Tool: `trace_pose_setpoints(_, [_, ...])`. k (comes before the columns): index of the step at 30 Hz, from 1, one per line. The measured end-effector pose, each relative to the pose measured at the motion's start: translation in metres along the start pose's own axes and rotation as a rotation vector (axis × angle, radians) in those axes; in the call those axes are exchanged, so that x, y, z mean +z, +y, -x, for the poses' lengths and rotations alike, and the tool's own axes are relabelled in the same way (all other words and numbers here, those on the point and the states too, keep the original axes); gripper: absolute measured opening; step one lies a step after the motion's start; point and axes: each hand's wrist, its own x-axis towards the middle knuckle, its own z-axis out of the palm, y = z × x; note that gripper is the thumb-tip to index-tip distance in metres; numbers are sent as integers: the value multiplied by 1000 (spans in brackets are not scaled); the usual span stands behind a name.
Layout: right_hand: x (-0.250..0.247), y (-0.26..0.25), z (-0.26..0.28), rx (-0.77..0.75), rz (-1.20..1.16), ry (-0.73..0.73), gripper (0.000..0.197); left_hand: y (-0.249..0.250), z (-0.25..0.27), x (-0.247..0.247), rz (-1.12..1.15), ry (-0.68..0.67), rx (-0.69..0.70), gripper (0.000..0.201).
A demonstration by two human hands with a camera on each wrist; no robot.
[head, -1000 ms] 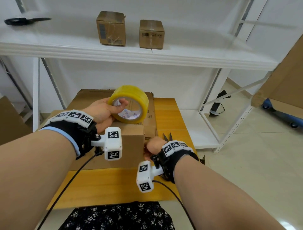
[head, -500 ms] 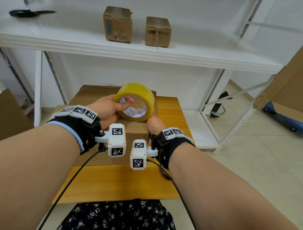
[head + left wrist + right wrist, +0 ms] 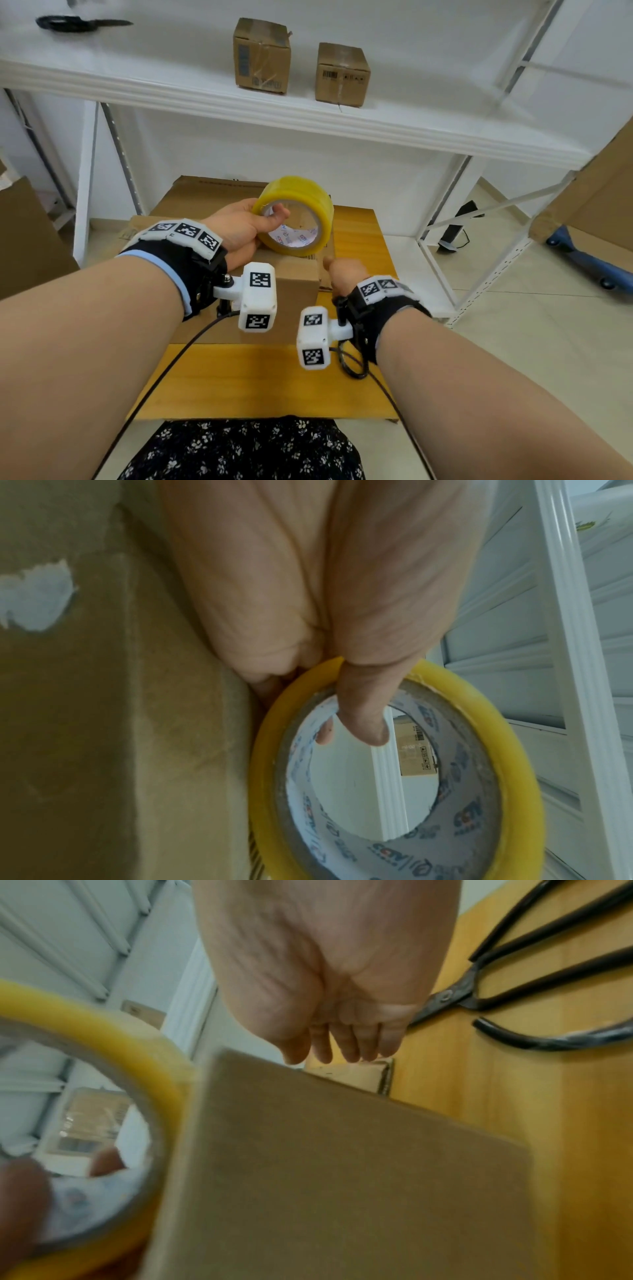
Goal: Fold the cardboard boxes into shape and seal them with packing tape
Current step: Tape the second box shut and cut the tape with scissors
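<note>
A yellow roll of packing tape [image 3: 301,195] stands on edge on top of a small folded cardboard box [image 3: 296,286] on the wooden table [image 3: 257,377]. My left hand [image 3: 236,226] grips the roll [image 3: 507,764], thumb [image 3: 363,712] hooked inside the core and fingers round the outside. My right hand [image 3: 344,272] is at the box's upper right edge, just right of the roll. In the right wrist view its fingers [image 3: 342,1045] hang loosely curled past the box [image 3: 342,1164] and hold nothing that I can see.
Black scissors [image 3: 514,988] lie on the table right of the box. Flat cardboard [image 3: 205,198] lies under and behind it. Two sealed boxes [image 3: 262,56] [image 3: 342,73] and a second pair of black scissors [image 3: 78,24] sit on the white shelf [image 3: 411,126] above. Large cardboard sheets lean left [image 3: 27,240] and right [image 3: 599,192].
My right hand has moved up and back from the box's lower right front to its upper right edge beside the roll. The left hand keeps the roll on top.
</note>
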Motion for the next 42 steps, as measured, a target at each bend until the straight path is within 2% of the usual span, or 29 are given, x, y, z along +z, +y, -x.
trace_pose_setpoints(2, [-18, -11, 1, -29, -381, -9, 45, 2, 1, 2, -12, 7, 11, 11])
trace_pose_setpoints(4, [-32, -26, 5, -147, -612, 31, 74, 3, 1, 2, -34, 10, 21, 22])
trace_pose_setpoints(5, [-40, -37, 10, -237, -611, 1, 82, 3, 1, 2, -47, 6, 21, 26])
trace_pose_setpoints(7, [-51, -55, 18, -392, -436, -64, 96, 3, 3, 1, -65, -13, 10, 29])
trace_pose_setpoints(8, [-57, -61, 21, -421, -343, -101, 101, 4, 5, 1, -66, -27, 3, 28])
trace_pose_setpoints(9, [-63, -67, 22, -440, -279, -126, 100, 5, 6, 0, -64, -39, 2, 25])
trace_pose_setpoints(11, [-73, -70, 29, -430, -177, -183, 81, 6, 8, -1, -72, -55, -2, 18])
trace_pose_setpoints(14, [-83, -75, 39, -453, 35, -254, 44, 7, 9, -2, -104, -112, -11, 32])
trace_pose_setpoints(15, [-84, -77, 42, -473, 77, -254, 42, 7, 9, -2, -103, -137, -16, 35])
trace_pose_setpoints(17, [-83, -79, 43, -494, 74, -204, 51, 8, 7, -3, -98, -156, -15, 39])
trace_pose_setpoints(18, [-82, -79, 43, -492, 50, -181, 55, 9, 6, -5, -106, -163, -22, 46])
trace_pose_setpoints(20, [-80, -76, 43, -490, -4, -144, 56, 16, 0, -14, -201, -191, -23, 84])
trace_pose_setpoints(21, [-80, -74, 43, -490, -24, -129, 56, 21, -1, -18, -336, -195, -19, 105])
trace_pose_setpoints(22, [-79, -73, 43, -480, -37, -122, 56, 27, -1, -20, -531, -199, -17, 118])
trace_pose_setpoints(23, [-78, -73, 43, -472, -51, -120, 56, 31, 1, -23, -752, -188, -22, 122])
trace_pose_setpoints(25, [-77, -73, 44, -462, -52, -114, 55, 32, 8, -26, -1139, -121, -47, 114])
trace_pose_setpoints(26, [-77, -74, 44, -456, -50, -113, 55, 31, 10, -28, -1255, -104, -93, 108])
trace_pose_setpoints(29, [-78, -74, 45, -443, -63, -125, 52, 28, 17, -27, -1427, -141, -215, 91])
trace_pose_setpoints(32, [-85, -79, 50, -435, -27, -148, 46, 32, 26, -17, -1468, -163, -175, 79])
trace_pose_setpoints(37, [-98, -92, 56, -423, 281, -212, 45, 32, 31, -3, -1495, -224, -131, 73])
trace_pose_setpoints(42, [-92, -94, 52, -394, 236, -160, 40, 35, 39, 0, -1538, -236, -140, 71])
